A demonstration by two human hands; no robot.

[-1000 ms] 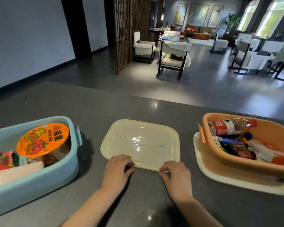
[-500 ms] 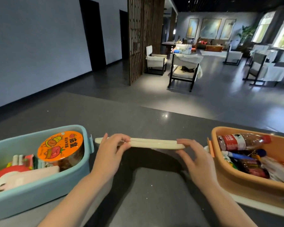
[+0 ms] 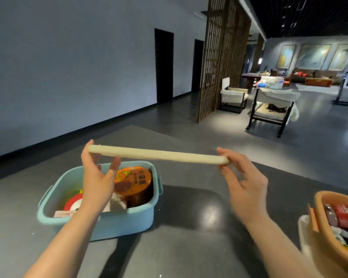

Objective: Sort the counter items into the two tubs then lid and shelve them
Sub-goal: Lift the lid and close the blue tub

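I hold a cream plastic lid (image 3: pixel 157 154) edge-on in the air, one hand at each end. My left hand (image 3: pixel 96 177) grips its left end above the light blue tub (image 3: pixel 117 221). My right hand (image 3: pixel 243 183) grips its right end, over the bare counter. The blue tub holds an orange-topped instant noodle cup (image 3: pixel 135 181), a red and white round pack (image 3: pixel 73 203) and other packets. At the far right the orange tub (image 3: pixel 329 239) holds a red-labelled bottle (image 3: pixel 344 217) and other items, and it stands on a second cream lid (image 3: pixel 303 231).
The dark grey counter (image 3: pixel 189 227) runs under both tubs, with a far edge beyond the lid. Past it lies an open floor with chairs (image 3: pixel 269 109), a wooden lattice screen (image 3: pixel 219 57) and a grey wall on the left.
Both hands picked the cream lid up off the counter and carried it up and leftward toward the blue tub. The view swung left, so the orange tub slid to the right edge.
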